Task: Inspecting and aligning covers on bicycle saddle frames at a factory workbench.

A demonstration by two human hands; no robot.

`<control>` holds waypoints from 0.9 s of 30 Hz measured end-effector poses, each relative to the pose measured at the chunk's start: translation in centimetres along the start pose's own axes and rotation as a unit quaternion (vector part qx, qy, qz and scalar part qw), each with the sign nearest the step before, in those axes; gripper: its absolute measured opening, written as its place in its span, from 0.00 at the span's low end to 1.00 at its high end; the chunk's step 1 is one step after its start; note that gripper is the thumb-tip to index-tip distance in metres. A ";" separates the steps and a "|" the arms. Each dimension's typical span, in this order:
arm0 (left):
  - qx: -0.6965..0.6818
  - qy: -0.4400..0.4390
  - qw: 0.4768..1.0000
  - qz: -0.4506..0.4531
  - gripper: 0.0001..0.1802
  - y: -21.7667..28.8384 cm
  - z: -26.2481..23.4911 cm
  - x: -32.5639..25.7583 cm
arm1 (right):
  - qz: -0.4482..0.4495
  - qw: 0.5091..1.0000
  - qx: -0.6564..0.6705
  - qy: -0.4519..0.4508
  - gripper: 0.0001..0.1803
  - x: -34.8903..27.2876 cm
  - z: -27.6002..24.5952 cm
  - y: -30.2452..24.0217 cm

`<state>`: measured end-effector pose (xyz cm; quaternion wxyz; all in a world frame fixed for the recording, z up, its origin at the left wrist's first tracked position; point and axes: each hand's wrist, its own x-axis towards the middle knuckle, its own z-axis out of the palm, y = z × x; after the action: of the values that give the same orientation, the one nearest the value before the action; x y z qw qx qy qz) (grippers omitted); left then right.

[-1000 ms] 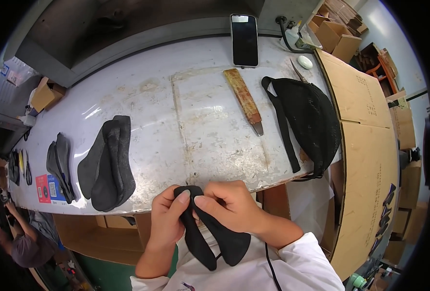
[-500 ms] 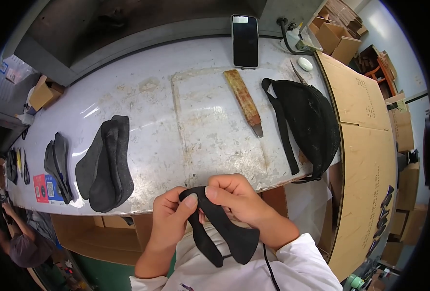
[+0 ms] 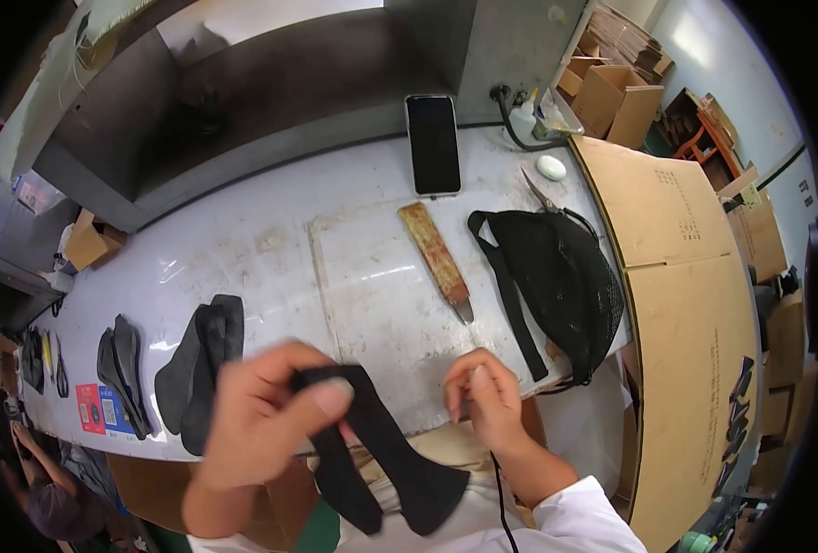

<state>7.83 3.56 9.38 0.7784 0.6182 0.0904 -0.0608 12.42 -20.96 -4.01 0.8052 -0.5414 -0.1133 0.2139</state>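
My left hand, slightly blurred, pinches a black U-shaped piece of soft material at its bend. The two flared ends hang down in front of my lap. My right hand is apart from it at the table's front edge, fingers curled in, with nothing visible in them. Left of my left hand lies a stack of similar black pieces, partly hidden behind the hand. Beyond my right hand rest a knife with a worn, tape-wrapped handle and a black mesh pouch with a strap.
A phone leans upright at the back of the worn white table. Scissors and a white oval object lie behind the pouch. More black pieces lie at left. Cardboard borders the right side. Another person is at far left.
My right hand has let go of the black U-shaped piece and moved away from it. My left hand has moved left and up with the piece. The view has tilted upward.
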 end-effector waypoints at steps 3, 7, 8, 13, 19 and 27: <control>0.342 0.151 0.867 0.329 0.10 4.2 -0.7 3.8 | -0.013 0.999 -0.015 0.048 0.16 0.2 -1.5 0.7; 0.325 0.181 0.784 0.497 0.11 7.7 -3.2 11.3 | -0.065 0.995 -0.060 0.047 0.08 -0.5 -0.9 1.2; 0.339 0.174 0.795 0.472 0.13 7.7 -4.4 13.0 | -0.068 0.995 -0.058 0.050 0.08 -0.6 -1.1 1.4; 0.361 0.200 0.864 0.287 0.22 2.5 -9.0 19.7 | -0.103 0.989 -0.105 0.025 0.07 -0.6 -1.6 1.4; 0.594 0.200 0.694 0.355 0.25 0.0 -9.5 22.6 | -0.162 0.957 -0.239 -0.001 0.06 -0.1 -2.0 0.4; 0.733 0.459 0.462 0.198 0.26 0.7 -22.0 27.6 | -0.195 0.953 -0.229 -0.026 0.04 0.3 -1.7 0.9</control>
<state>33.51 25.55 -0.75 -0.1231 0.9015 0.2326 0.3435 13.19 -21.94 -5.46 0.6827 -0.6726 -0.2833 0.0350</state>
